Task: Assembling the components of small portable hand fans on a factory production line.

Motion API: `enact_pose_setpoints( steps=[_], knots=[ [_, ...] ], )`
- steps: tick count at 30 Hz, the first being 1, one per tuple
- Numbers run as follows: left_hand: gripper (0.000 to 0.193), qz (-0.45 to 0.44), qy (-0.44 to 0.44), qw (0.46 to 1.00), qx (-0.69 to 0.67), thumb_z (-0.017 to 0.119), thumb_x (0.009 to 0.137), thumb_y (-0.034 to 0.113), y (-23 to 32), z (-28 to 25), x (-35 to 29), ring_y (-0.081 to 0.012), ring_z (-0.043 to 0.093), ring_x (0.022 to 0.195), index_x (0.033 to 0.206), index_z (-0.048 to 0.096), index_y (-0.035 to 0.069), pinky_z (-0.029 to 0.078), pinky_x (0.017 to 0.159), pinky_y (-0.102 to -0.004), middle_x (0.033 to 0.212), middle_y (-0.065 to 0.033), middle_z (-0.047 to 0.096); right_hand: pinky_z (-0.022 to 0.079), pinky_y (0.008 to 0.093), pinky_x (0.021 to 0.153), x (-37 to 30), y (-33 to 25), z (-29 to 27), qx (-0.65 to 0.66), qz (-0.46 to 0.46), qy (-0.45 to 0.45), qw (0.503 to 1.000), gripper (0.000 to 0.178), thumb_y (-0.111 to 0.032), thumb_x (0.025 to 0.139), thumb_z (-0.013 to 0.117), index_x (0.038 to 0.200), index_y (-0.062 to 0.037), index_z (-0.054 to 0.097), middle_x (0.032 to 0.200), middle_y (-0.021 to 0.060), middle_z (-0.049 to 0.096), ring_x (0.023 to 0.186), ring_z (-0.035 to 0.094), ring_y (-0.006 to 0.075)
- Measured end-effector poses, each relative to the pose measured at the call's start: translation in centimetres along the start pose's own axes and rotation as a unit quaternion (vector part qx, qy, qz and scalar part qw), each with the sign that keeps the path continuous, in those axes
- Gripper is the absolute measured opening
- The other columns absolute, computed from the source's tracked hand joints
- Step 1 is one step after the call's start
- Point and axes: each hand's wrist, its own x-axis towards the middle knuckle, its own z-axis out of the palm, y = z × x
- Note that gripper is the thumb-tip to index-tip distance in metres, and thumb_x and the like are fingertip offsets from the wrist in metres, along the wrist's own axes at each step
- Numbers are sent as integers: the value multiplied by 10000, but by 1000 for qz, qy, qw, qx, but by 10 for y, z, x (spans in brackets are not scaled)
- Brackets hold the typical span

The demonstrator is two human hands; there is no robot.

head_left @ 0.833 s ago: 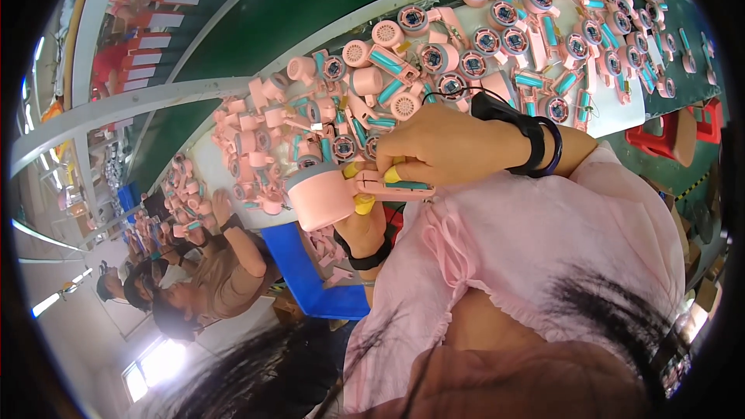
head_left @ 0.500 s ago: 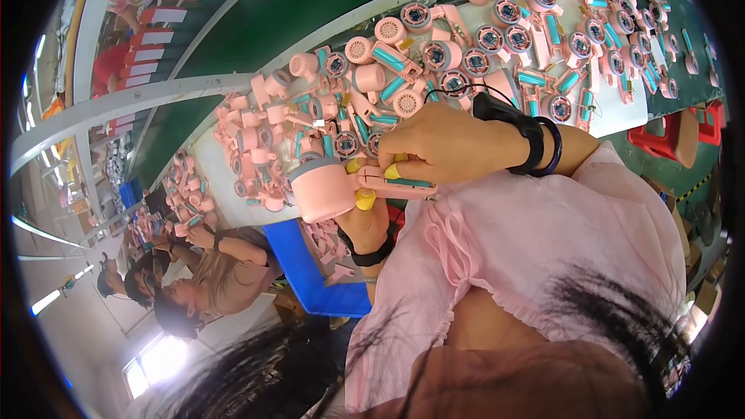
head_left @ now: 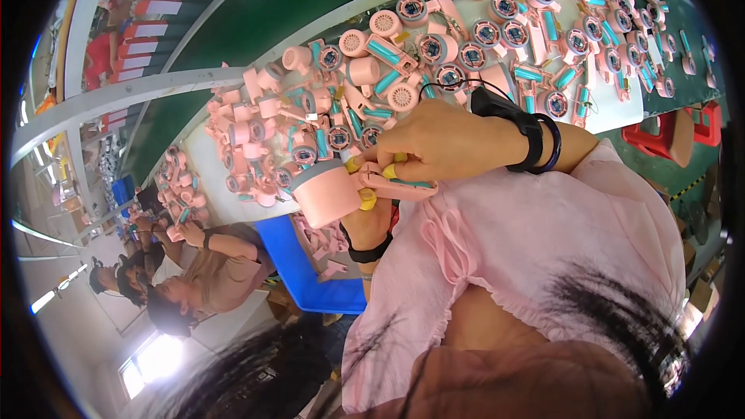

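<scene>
A pink handheld fan (head_left: 326, 195) with a grey rim is held close in front of my chest, its round head to the left and its handle pointing right. In the opened handle, a teal cylinder (head_left: 415, 183) shows. My right hand (head_left: 436, 140) reaches over the handle from above, its yellow-covered fingertips pinched on it. Beneath the fan is my left hand (head_left: 368, 226), mostly hidden, with a yellow-covered finger pressed against the neck of the fan. Both hands are closed on the same fan.
Many pink fan parts (head_left: 362, 72) with teal cylinders crowd the worktable (head_left: 632, 105). A blue bin (head_left: 299, 271) holding pink pieces stands below the table at left. Red stools (head_left: 660, 136) are at right. A co-worker (head_left: 221, 264) handles a fan at far left; a white metal beam (head_left: 116, 105) crosses there.
The view has shifted slightly, so the table and bin sit a little further left and up. My hands keep hold of the fan, with hardly any change in grip.
</scene>
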Motion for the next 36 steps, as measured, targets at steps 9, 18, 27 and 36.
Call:
enact_pose_setpoints(
  steps=[9,18,27,36],
  knots=[
    [436,-82,-2,995,-65,650,875,158,-6,7,-6,-194,534,1117,1254,471,37,439,991,-353,1177,-89,548,489,421,582,-7,-4,2,-53,38,8,998,240,-273,823,586,811,-42,647,668,134,635,628,625,322],
    [498,-84,-33,996,18,651,887,171,-8,17,-3,-226,479,1207,1322,431,67,390,1040,-409,1289,-72,498,467,370,472,-9,-1,11,-209,-14,24,978,237,-285,826,622,899,-61,645,646,86,627,534,615,266],
    [483,-93,-6,992,87,647,887,148,-5,21,-2,-221,473,1213,1313,443,46,398,1035,-399,1301,-80,489,464,398,505,-10,-8,12,-229,34,-7,973,247,-293,834,606,896,-55,632,677,89,638,586,626,269],
    [582,-93,-12,996,-6,524,951,369,-8,15,3,-264,409,1312,1401,366,35,333,1095,-398,1438,-171,401,449,404,555,-11,15,4,-172,45,-26,984,106,-141,783,556,794,-75,639,683,98,616,615,595,293]
  ],
)
